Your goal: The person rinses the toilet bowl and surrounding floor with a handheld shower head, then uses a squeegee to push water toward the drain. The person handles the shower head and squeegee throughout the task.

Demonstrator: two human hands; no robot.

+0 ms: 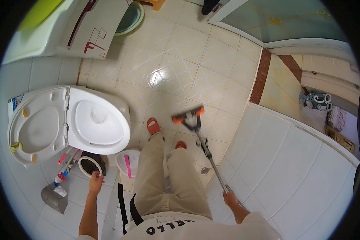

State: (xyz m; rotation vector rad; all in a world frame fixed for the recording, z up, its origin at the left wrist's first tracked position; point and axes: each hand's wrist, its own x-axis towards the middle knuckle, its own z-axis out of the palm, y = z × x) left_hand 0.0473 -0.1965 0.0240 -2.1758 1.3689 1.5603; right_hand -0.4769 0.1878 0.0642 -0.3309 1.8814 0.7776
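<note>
My right hand (230, 199) grips the metal handle of a sponge mop (208, 154). The mop's black head with orange ends (188, 115) is over the beige tile floor (180, 72), ahead of my red slippers (153, 126), and looks slightly blurred. On the other side, my left hand (96, 182) hangs with its fingers partly curled. It overlaps the near rim of a dark-lined waste bin (90, 165) in the view; whether it touches the rim I cannot tell, and nothing shows in it.
To the left is a white toilet (120, 138) with its seat raised. A white basin with a pink brush (127, 166) sits by my leg. A vanity cabinet (93, 27) and green-rimmed basin (130, 19) lie ahead. A tiled wall (267, 150) borders the right, below a glass door (276, 21).
</note>
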